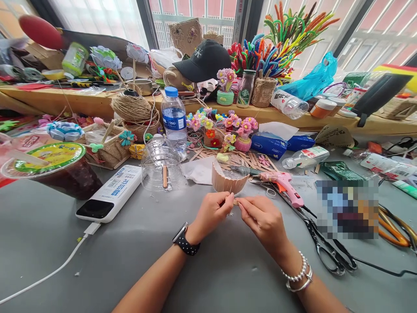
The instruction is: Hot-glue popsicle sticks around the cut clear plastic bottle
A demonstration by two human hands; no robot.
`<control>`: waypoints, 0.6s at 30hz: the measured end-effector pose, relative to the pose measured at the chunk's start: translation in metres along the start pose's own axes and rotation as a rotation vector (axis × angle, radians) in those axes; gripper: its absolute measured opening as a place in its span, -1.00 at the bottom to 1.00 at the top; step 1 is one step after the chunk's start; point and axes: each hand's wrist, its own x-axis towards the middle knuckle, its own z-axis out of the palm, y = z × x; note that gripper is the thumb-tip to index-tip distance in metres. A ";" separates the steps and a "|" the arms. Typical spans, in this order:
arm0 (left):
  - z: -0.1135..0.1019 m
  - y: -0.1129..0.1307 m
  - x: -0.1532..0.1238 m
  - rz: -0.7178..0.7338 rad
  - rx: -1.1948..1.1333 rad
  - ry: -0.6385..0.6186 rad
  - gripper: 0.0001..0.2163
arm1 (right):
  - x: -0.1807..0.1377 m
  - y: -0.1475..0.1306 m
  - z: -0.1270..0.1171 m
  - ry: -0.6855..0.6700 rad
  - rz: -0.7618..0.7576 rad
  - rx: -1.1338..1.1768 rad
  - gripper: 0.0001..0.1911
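My left hand (212, 214) and my right hand (264, 221) meet over the table, fingers closed in a pinch. Between the fingertips a short piece of wooden craft stick (236, 201) shows; most of it is covered by the fingers. Just beyond stands a small round cup (226, 181) with wooden stick pieces set side by side around its wall and clear plastic showing inside. To its right lies a pink hot glue gun (283, 184), its nozzle toward the cup. Loose wooden sticks (208, 153) are scattered behind the cup.
Left of the cup lies a cut clear plastic bottle (153, 167) with one stick on it. A white power bank (110, 195) and a lidded drink cup (58, 174) stand farther left. Black scissors (329, 252) lie at right. A water bottle (174, 117) stands behind.
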 end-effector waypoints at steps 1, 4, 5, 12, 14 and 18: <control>-0.001 0.001 0.000 -0.005 -0.016 0.000 -0.64 | -0.001 -0.001 0.000 0.017 0.021 0.011 -0.79; -0.003 0.005 0.001 -0.037 -0.084 0.000 -0.64 | -0.001 -0.004 0.000 0.115 0.129 0.076 -0.78; -0.003 0.007 0.001 -0.048 -0.102 0.000 -0.63 | -0.001 -0.005 0.000 0.154 0.177 0.104 -0.79; -0.004 0.008 0.001 -0.075 -0.100 0.014 -0.63 | 0.005 -0.003 -0.003 0.117 0.350 0.282 -0.86; -0.005 0.007 0.001 -0.068 -0.056 0.050 -0.64 | 0.006 -0.001 -0.003 0.022 0.292 0.303 -0.89; -0.005 0.003 0.001 -0.026 0.008 0.073 -0.65 | 0.006 0.000 -0.002 -0.051 0.313 0.329 -0.91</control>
